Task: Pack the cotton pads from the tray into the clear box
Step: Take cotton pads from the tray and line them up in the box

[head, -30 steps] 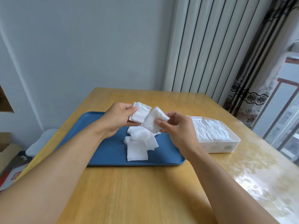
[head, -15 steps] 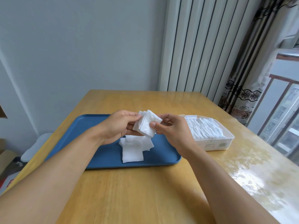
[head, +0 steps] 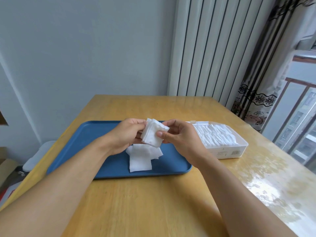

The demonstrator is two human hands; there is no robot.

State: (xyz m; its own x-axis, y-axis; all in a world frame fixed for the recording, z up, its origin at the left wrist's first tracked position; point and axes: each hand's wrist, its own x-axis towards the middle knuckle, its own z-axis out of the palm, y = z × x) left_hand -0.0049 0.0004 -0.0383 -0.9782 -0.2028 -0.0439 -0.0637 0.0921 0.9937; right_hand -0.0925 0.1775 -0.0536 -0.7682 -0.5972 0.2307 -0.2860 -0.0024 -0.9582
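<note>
**Q:** What are the hands doing?

**A:** Both bare hands meet above the far half of a blue tray (head: 71,146). The left hand (head: 127,134) and the right hand (head: 179,135) hold one small stack of white square cotton pads (head: 153,134) between them. The left fingers curl round the stack's left edge. The right thumb and fingers pinch its right side, the thumb on the front face. The stack is tilted and held clear of the tray.

**Q:** Where are the other pads?

**A:** A loose pile of cotton pads (head: 142,156) lies on the tray, right below the held stack, the squares overlapping untidily. One square juts toward the tray's near edge.

**Q:** And the box?

**A:** The clear box (head: 225,152) stands on the table just beside the tray's right edge, lid off or folded back; I cannot tell which. Rows of white pads (head: 215,134) stand packed on edge inside it, filling most of it. A small label with a barcode shows on its near wall.

**Q:** What carries it all?

**A:** A light wooden table (head: 153,202). Beyond the tray stand a pale wall, a white ribbed radiator (head: 208,48), and to the right a patterned curtain (head: 256,100) beside a window.
</note>
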